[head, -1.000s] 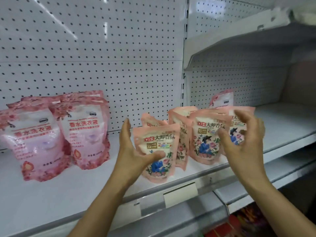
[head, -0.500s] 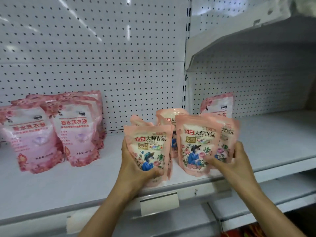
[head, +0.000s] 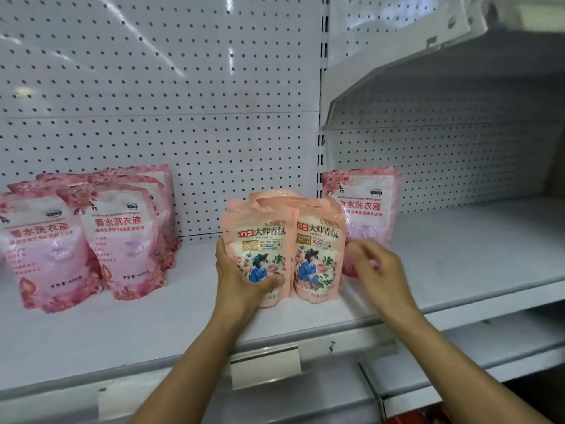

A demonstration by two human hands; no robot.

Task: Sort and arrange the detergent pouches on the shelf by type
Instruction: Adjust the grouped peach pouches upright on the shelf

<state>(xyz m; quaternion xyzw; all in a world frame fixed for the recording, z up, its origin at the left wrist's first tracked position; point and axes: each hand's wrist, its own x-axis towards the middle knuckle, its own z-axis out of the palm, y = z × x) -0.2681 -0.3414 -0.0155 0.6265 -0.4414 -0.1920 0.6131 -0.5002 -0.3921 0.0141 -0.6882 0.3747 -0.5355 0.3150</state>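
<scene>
Several peach detergent pouches stand clustered at mid-shelf, two at the front. My left hand [head: 241, 280] grips the front left peach pouch [head: 260, 240], thumb across its lower face. The front right peach pouch [head: 318, 255] stands against it. My right hand [head: 379, 270] is blurred, just right of that pouch, fingers loosely curled with nothing held. Behind this hand a single pink perfumed-detergent pouch [head: 367, 206] stands upright, its lower part hidden. A group of several pink pouches [head: 122, 237] stands at the left of the shelf.
The white shelf board [head: 474, 252] runs on bare to the right. Behind it is a pegboard back wall [head: 183, 87]. An upper shelf [head: 397, 65] overhangs the right bay. A blank price-tag holder [head: 264, 367] hangs on the front edge, with a lower shelf beneath.
Both hands pushed the peach pouches together into one tight cluster. My right hand has let go of the right pouches and shifted right, in front of the lone pink pouch.
</scene>
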